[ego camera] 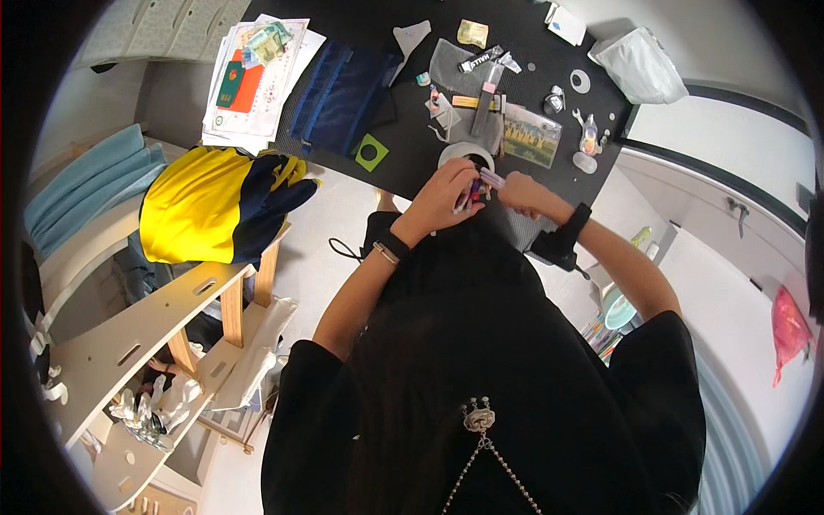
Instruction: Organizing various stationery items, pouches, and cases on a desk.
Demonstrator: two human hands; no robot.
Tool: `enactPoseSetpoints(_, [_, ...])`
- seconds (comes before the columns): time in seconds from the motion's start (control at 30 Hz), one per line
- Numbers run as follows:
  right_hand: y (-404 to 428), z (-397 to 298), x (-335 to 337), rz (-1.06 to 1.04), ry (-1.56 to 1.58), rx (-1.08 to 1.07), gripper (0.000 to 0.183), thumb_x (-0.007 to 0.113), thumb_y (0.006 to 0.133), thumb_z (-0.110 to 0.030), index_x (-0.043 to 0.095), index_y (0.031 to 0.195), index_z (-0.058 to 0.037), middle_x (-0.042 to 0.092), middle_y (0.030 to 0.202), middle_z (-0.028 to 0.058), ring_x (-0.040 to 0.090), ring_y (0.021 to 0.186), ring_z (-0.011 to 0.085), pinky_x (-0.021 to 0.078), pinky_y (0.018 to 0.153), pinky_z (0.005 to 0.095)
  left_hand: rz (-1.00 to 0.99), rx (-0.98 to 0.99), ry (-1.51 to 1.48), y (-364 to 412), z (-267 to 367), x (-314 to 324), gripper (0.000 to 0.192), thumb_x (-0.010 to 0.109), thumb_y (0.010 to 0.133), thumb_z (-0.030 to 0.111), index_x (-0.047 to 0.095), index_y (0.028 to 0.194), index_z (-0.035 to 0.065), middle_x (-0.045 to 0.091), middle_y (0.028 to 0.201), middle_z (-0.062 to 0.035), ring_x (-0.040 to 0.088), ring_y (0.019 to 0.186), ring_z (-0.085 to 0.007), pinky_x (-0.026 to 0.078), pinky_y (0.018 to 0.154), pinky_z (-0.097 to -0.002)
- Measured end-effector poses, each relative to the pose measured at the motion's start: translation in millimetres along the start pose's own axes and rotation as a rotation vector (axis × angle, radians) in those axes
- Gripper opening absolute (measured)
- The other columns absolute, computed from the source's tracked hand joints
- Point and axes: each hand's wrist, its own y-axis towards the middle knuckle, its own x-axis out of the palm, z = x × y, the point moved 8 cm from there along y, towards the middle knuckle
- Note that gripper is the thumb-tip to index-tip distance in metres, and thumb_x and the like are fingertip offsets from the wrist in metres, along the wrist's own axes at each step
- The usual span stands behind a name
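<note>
Near the front edge of the black table, my left hand [447, 193] is closed around a bundle of pens [474, 192], partly covered by its fingers. My right hand [524, 192] grips a pale stick-like item [491, 178] whose end meets the bundle. Just beyond my hands sits a white round roll or cup [450, 152]. Past it lie a grey mesh pouch [450, 64], a clear tube with a pink band [484, 106], a yellow-and-black stick [471, 102] and a picture card in a clear sleeve [531, 136].
A navy zip pouch [344, 96], papers [257, 129] with booklets and banknotes, and a green square [371, 152] are on the left. Small items and a silver bag [640, 64] lie right. A yellow-and-navy garment [199, 206] rests on a wooden shelf unit [138, 341] at left.
</note>
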Motion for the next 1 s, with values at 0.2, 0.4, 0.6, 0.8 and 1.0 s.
enactPoseSetpoints(0.2, [17,20,5,-0.475,-0.107,0.450,0.022,0.052,0.063,-0.005,0.038,0.046,-0.0029,0.037,0.042,0.0054,0.032,0.032,0.0136,0.0200,0.031,0.0289,0.045,0.070,0.018,6,2,3,0.042,0.070,0.063,0.010,0.049,0.098,0.0020,0.047,0.101,-0.0146,0.047,0.097,-0.0339,0.040,0.084,-0.0385])
enactPoseSetpoints(0.4, [39,-12,-3,-0.431,-0.484,-0.074,0.016,0.053,0.058,-0.010,0.047,0.044,-0.0029,0.048,0.043,0.0114,0.046,0.035,0.0194,0.0352,0.036,0.0314,0.068,0.045,-0.025,4,-1,0,0.044,0.073,0.063,0.008,0.048,0.097,0.0008,0.049,0.102,-0.0153,0.049,0.095,-0.0338,0.042,0.083,-0.0368])
enactPoseSetpoints(0.6, [20,-26,-5,-0.077,-0.616,-0.124,0.018,0.056,0.066,-0.016,0.057,0.061,0.0012,0.057,0.064,0.0173,0.059,0.056,0.0286,0.0480,0.050,0.0371,0.129,-0.104,-0.198,-12,-18,-3,0.048,0.075,0.061,0.004,0.049,0.101,0.0012,0.049,0.112,-0.0160,0.052,0.101,-0.0322,0.045,0.083,-0.0339])
enactPoseSetpoints(0.8, [1,-51,0,0.284,-0.736,-0.305,0.026,0.059,0.072,-0.024,0.061,0.069,0.0019,0.061,0.075,0.0184,0.062,0.070,0.0321,0.0512,0.058,0.0390,0.193,-0.152,-0.254,-12,-19,-8,0.049,0.073,0.060,0.001,0.051,0.104,0.0017,0.053,0.112,-0.0137,0.054,0.103,-0.0294,0.046,0.084,-0.0331])
enactPoseSetpoints(1.0, [-4,-11,-10,-0.070,-0.096,0.383,0.030,0.051,0.070,-0.018,0.054,0.051,0.0046,0.053,0.048,0.0181,0.056,0.045,0.0307,0.0460,0.048,0.0347,0.133,-0.093,-0.313,-14,-26,-7,0.041,0.072,0.063,0.000,0.056,0.101,0.0013,0.054,0.109,-0.0133,0.054,0.100,-0.0293,0.046,0.083,-0.0323])
